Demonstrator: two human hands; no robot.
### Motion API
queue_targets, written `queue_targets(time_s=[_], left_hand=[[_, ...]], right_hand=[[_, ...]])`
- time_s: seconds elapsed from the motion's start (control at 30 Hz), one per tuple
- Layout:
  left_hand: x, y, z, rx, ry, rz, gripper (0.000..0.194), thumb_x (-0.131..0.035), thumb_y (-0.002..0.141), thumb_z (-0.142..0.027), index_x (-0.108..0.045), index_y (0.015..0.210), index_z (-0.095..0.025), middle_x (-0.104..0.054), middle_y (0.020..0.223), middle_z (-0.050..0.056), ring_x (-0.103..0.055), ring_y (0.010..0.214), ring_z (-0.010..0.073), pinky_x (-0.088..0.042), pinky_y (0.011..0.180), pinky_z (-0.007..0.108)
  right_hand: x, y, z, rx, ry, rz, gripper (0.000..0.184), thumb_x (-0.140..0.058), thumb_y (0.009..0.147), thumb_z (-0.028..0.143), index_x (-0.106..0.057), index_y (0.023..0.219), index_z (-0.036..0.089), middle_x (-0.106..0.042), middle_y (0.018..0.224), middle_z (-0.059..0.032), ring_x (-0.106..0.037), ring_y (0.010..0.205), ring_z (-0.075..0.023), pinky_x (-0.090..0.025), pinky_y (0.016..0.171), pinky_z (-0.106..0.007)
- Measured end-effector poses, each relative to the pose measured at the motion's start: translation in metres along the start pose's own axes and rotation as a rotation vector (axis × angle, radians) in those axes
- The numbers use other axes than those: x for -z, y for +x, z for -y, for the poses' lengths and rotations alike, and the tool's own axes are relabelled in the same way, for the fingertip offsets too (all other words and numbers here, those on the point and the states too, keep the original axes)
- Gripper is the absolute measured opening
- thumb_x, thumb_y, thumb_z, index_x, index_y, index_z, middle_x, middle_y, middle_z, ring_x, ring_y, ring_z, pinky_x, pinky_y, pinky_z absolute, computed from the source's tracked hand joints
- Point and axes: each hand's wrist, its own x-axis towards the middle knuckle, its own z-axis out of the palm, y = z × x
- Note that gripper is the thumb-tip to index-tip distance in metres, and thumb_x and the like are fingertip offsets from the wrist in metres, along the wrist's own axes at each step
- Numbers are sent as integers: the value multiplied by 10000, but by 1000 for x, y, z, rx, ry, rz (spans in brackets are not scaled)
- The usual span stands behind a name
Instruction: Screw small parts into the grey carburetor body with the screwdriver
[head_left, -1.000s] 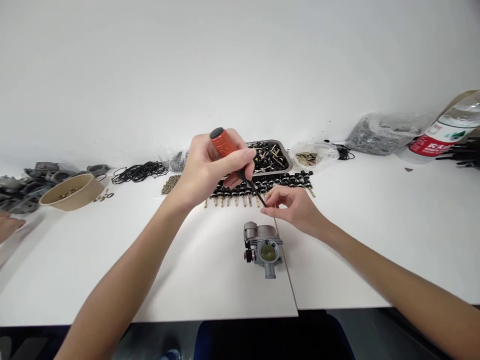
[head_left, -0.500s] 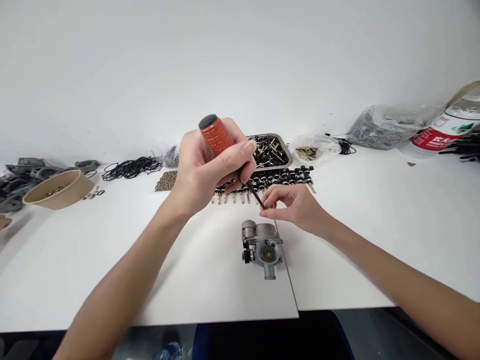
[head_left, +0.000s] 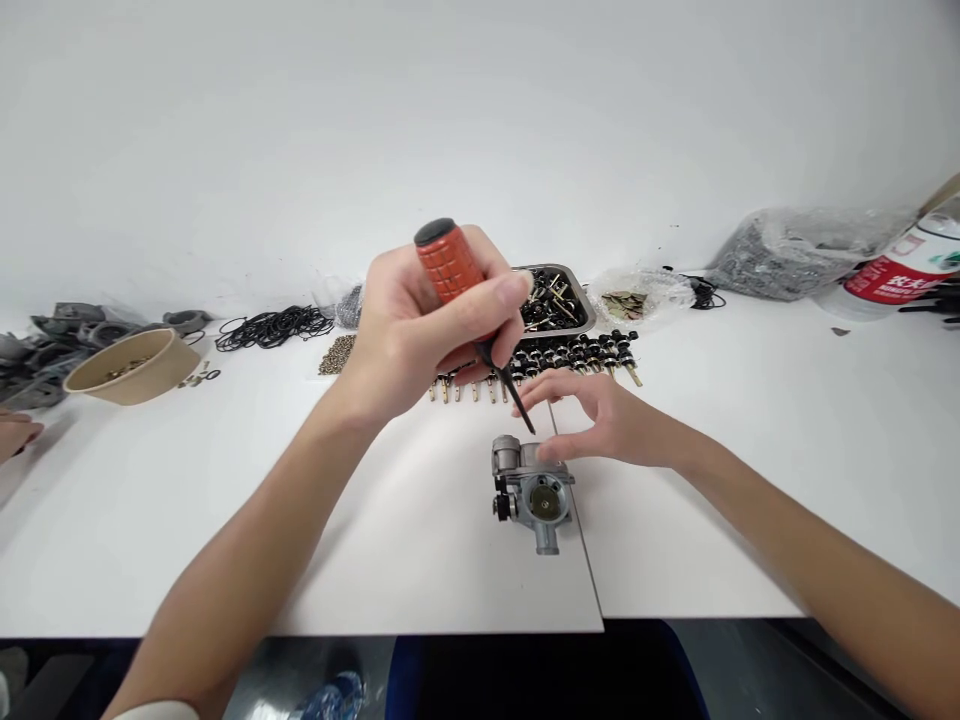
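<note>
My left hand (head_left: 435, 330) is closed around the red and black handle of a screwdriver (head_left: 450, 262). Its dark shaft slants down to the right, the tip above the top of a grey metal carburetor (head_left: 536, 490). My right hand (head_left: 592, 415) reaches in from the right with thumb and fingers apart, the thumb at the carburetor's upper edge; whether it touches cannot be told. The carburetor lies on the white table (head_left: 390, 540) beside a seam, its round bore with a brass-coloured disc facing me. A tiny screw at the screwdriver tip cannot be made out.
Behind my hands, brass-and-black fittings (head_left: 592, 355) lie in rows before a metal tray (head_left: 581, 310) of similar parts. A beige bowl (head_left: 180, 362), black rubber rings (head_left: 274, 327) and another person's hand (head_left: 16, 435) are at left. Plastic bags (head_left: 795, 255) and a large bottle (head_left: 896, 270) stand right.
My right hand has opened away from the screwdriver tip, its thumb dropping toward the carburetor. The screwdriver in my left hand has moved slightly down and right. The view has shifted a little.
</note>
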Motion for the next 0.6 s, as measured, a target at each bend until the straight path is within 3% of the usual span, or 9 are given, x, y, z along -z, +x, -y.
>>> queue_targets(time_s=[0.1,0.17,0.27,0.43,0.6], left_hand=[[7,1,-5,-26,-17,6,224,-621,829,-294,-540,644,-196,-560,488,-6,-378,335,74,-190,265,237],[11,1,-9,-43,-17,-5,248,-610,837,-300,-528,628,-195,-513,467,-16,-374,327,75,-186,267,230],[15,-1,-13,-71,-14,-13,261,-629,824,-312,-534,611,-196,-447,462,-24,-417,330,84,-190,276,217],[14,-6,-16,-65,-15,-21,221,-630,819,-268,-551,625,-195,-477,516,-16,-489,390,102,-281,311,210],[8,-9,-18,-2,-12,-33,247,-647,805,-299,-541,612,-186,-446,494,-35,-493,374,84,-332,340,193]], right_hand=[[8,-6,3,64,-94,219,891,-862,554,455,-493,1354,321,-440,1430,-61,-394,1328,-294,-341,1098,-438],[6,-8,3,118,-116,335,1035,-895,498,418,-415,1412,339,-333,1506,-60,-295,1397,-310,-312,1122,-437],[-9,-9,6,160,-127,395,925,-876,561,381,-451,1382,346,-245,1544,-55,-213,1432,-304,-300,1130,-423],[-28,-8,9,164,-108,416,631,-803,690,370,-563,1272,332,-380,1407,-60,-423,1285,-236,-384,1066,-347],[-30,-6,8,180,-135,373,489,-784,721,339,-625,1182,292,-440,1275,-61,-478,1176,-207,-416,1018,-317]])
